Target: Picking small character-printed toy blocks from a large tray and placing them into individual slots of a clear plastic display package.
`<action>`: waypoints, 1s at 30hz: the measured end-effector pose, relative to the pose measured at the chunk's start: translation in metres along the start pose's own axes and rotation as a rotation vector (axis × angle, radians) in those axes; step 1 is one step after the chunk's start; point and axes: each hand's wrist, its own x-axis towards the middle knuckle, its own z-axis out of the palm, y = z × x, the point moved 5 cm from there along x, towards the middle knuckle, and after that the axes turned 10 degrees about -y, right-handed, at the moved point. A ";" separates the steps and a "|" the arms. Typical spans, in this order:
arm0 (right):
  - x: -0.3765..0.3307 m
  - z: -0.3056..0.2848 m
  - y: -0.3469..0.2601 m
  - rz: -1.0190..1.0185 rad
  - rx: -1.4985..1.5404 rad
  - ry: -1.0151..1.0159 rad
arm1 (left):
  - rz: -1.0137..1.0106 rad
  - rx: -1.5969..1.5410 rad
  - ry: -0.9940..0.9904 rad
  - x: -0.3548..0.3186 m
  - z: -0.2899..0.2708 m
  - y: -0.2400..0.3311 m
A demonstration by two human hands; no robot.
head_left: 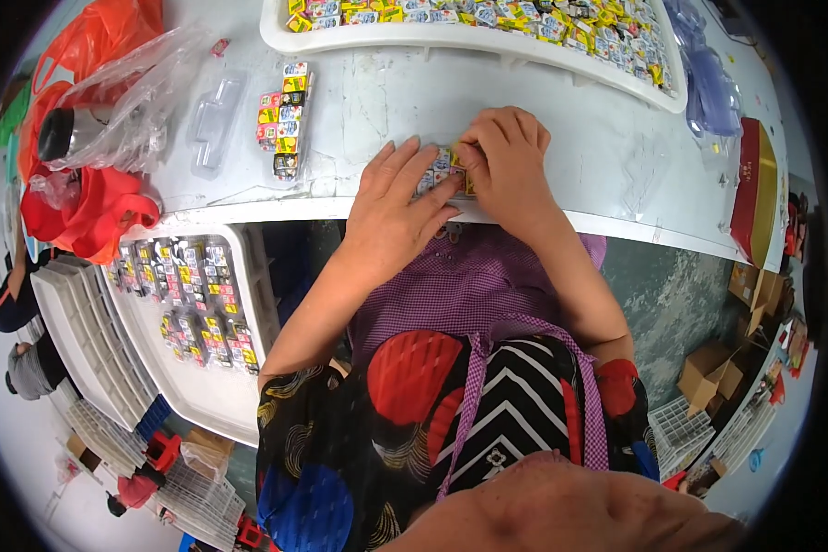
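Note:
At the near edge of the white table, small printed wrapped cubes (441, 164) sit in rows between my two hands. My left hand (393, 202) curves around their left and near side, its fingers apart and pressed against the pack. Over the right end is my right hand (509, 164), with bent fingers pinching at a yellow-and-white cube; its fingertips partly hide it. Most of the holder under the cubes is covered by my fingers. Farther left lies a filled clear blister pack (287, 120) of similar cubes, and beside it an unfilled clear blister tray (215, 126).
A large white tray (414, 39) heaped with cubes is at the far side. Red bags (92, 216) and a steel flask (87, 132) are at left. Below left, a white tray (193, 391) holds filled packs. At right are nested clear trays (713, 97) and a red-gold box (754, 193).

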 end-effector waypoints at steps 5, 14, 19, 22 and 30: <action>0.007 -0.007 0.002 0.007 0.011 -0.105 | 0.017 -0.014 0.009 0.001 -0.001 0.000; 0.006 -0.001 -0.002 -0.016 0.005 -0.103 | 0.023 -0.033 0.035 0.000 -0.002 -0.001; -0.003 -0.011 0.003 -0.064 0.044 -0.021 | 0.016 -0.102 0.020 -0.003 -0.004 -0.004; -0.022 -0.015 -0.007 -0.198 -0.007 -0.088 | -0.036 -0.295 0.052 -0.002 -0.008 -0.014; -0.043 0.004 -0.028 -0.285 -0.175 -0.312 | -0.222 -0.430 0.110 -0.004 -0.020 -0.027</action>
